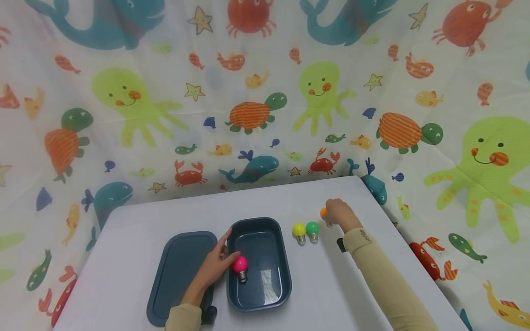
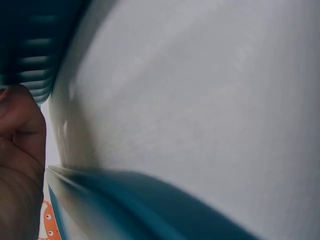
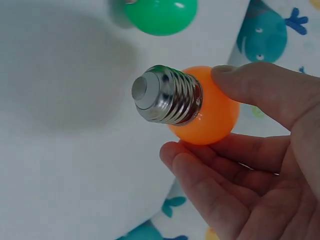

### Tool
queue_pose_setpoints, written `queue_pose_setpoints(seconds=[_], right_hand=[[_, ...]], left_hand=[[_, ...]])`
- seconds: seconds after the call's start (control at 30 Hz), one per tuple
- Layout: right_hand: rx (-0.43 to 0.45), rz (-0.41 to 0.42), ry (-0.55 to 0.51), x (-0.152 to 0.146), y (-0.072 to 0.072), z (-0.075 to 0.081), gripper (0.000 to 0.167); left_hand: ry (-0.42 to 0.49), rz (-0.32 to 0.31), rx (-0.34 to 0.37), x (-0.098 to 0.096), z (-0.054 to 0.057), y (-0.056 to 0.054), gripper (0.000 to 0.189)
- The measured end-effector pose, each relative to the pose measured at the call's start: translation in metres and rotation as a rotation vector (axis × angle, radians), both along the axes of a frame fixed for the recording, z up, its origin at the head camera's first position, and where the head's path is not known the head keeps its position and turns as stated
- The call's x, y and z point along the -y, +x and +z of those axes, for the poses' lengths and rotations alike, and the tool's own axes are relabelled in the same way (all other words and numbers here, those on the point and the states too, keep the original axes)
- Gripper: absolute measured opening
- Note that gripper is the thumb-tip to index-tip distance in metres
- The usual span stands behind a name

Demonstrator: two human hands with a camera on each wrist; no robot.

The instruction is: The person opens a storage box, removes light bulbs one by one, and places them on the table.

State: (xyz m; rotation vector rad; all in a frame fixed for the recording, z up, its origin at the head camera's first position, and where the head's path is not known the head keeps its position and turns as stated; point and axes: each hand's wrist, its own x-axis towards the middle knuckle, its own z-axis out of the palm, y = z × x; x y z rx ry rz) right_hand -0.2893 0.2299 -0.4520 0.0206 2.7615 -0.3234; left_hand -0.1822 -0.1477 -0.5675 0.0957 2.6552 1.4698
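My right hand holds an orange light bulb by its round part, between thumb and fingers, its metal screw base pointing away from the palm. At the left wall of a dark blue plastic container, my left hand grips the rim, thumb over the edge and fingers along the outside. A pink light bulb lies inside the container, close to that thumb. Between the container and my right hand, a yellow light bulb and a green light bulb lie side by side on the table.
A flat dark blue lid lies left of the container, partly beneath my left forearm. The white table ends at a curtain printed with sea animals, which hangs behind and along the sides.
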Motion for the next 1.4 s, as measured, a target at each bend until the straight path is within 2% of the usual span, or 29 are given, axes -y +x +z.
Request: queue_pose_setpoints(seconds=[0.23, 0.4, 0.73, 0.97, 1.1, 1.4], right_hand=[[0.092, 0.004, 0.027, -0.005, -0.001, -0.021, 0.031], [0.109, 0.024, 0.056, -0.002, -0.001, -0.029, 0.029], [0.110, 0.010, 0.080, -0.002, 0.003, -0.031, 0.026], [0.096, 0.010, 0.049, -0.003, 0.004, -0.036, 0.029], [0.092, 0.005, 0.023, -0.003, 0.004, -0.035, 0.031], [0.100, 0.013, 0.050, -0.005, 0.003, -0.028, 0.035]], left_hand=[[-0.001, 0.000, -0.007, 0.000, 0.002, 0.001, 0.079], [-0.007, 0.004, 0.000, 0.000, 0.002, 0.001, 0.079], [-0.009, -0.006, -0.008, 0.001, 0.001, 0.001, 0.080], [-0.008, 0.004, 0.006, 0.001, 0.002, 0.001, 0.079], [-0.011, 0.006, 0.014, 0.002, 0.002, 0.001, 0.079], [-0.006, 0.005, 0.025, 0.000, 0.003, 0.000, 0.079]])
